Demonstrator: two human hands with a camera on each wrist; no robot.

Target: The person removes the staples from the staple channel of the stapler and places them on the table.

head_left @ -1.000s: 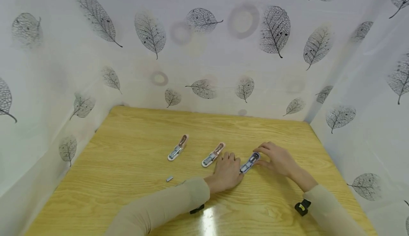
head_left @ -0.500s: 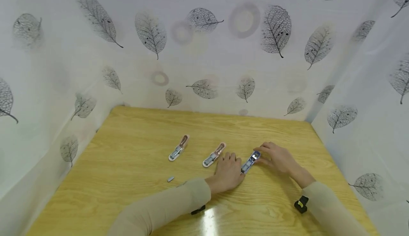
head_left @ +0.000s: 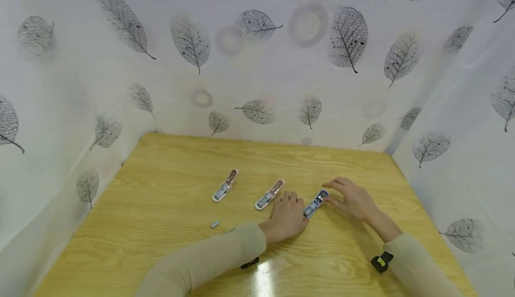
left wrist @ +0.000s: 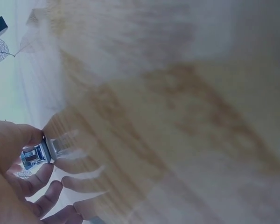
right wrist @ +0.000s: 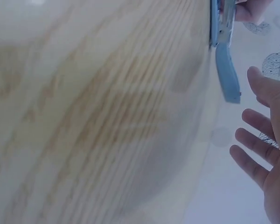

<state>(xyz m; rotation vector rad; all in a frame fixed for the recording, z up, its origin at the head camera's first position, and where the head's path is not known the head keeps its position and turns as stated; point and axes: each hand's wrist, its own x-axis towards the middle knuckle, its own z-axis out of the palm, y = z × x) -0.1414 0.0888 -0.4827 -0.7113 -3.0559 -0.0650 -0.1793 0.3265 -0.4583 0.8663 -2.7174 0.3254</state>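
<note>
An opened blue stapler (head_left: 315, 204) lies slantwise near the right of the table, its metal tray facing up. At its near end my left hand (head_left: 286, 216) pinches it between thumb and forefinger; the left wrist view shows the stapler's end (left wrist: 33, 156) between those fingers. My right hand (head_left: 354, 201) hovers at the stapler's far end with fingers spread. In the right wrist view a gap separates that hand (right wrist: 276, 126) from the stapler's blue cover (right wrist: 227, 74). Just left of my left hand lies an opened pink-and-white stapler (head_left: 268, 195).
Another opened pink-and-white stapler (head_left: 225, 186) lies farther left. A small grey strip, which looks like staples (head_left: 215, 224), sits on the wooden table (head_left: 161, 190) beyond my left sleeve. Leaf-printed sheeting (head_left: 281, 73) surrounds the table's back and sides.
My right fingers have come off the blue stapler's far end and moved slightly right. That end of the stapler has shifted a little. My left hand keeps its place.
</note>
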